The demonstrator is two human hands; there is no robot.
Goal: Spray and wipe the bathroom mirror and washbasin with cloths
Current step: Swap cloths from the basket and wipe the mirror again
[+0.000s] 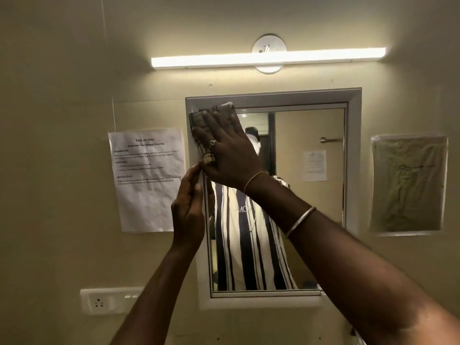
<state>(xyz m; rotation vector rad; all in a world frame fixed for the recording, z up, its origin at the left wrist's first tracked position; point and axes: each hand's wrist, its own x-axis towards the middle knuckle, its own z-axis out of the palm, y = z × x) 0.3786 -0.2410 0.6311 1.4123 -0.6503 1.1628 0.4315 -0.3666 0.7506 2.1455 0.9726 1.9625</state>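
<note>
Your right hand [224, 150] presses the cloth [221, 108] flat, fingers straight, on the upper left corner of the mirror [311, 220]. Your left hand [188, 210] pinches the cloth's lower end. A taped notice [146, 180] hangs left of the mirror, and a tube light [268, 58] glows above it.

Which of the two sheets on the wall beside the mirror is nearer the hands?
The white printed sheet left of the mirror, right beside the left hand. The yellowish sheet in a plastic sleeve hangs on the mirror's far side.
</note>
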